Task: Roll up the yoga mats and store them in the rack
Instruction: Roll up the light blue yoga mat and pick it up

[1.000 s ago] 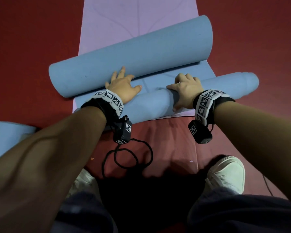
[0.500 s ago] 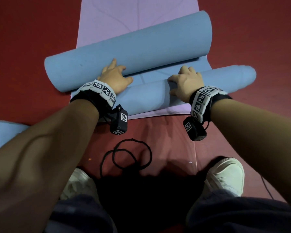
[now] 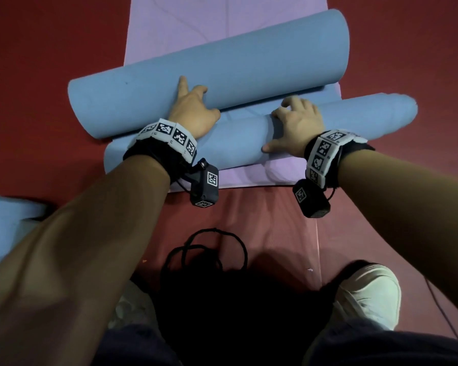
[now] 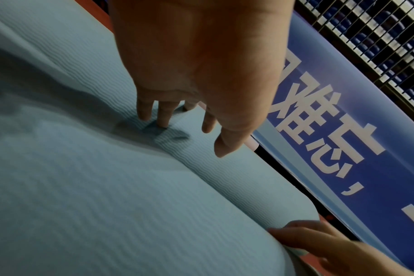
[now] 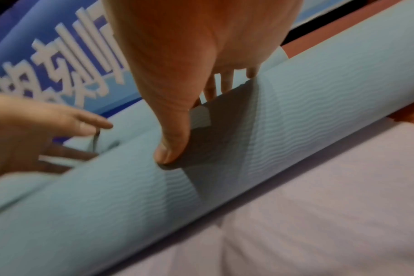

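Note:
A yoga mat, blue on one face and lilac on the other, lies on the red floor with both ends curled. The near roll (image 3: 236, 143) lies under my wrists; a fatter far roll (image 3: 222, 67) lies just beyond it. My left hand (image 3: 193, 109) reaches across the crease with straight fingers, its fingertips (image 4: 163, 121) pressing the blue mat (image 4: 106, 186). My right hand (image 3: 294, 122) sits on the near roll (image 5: 248, 158), fingers curled over its top and thumb (image 5: 170, 149) pressed on its near side.
Flat lilac mat (image 3: 222, 19) runs on past the far roll, and a lilac strip (image 5: 319, 205) lies before the near roll. A black cord (image 3: 209, 252) and my white shoe (image 3: 368, 294) are close by. Another blue mat (image 3: 6, 220) lies left. A blue banner (image 4: 331, 130) stands ahead.
Both hands have pushed the near roll away from me, narrowing the gap to the far roll. My left fingers have slid forward onto the far roll's base.

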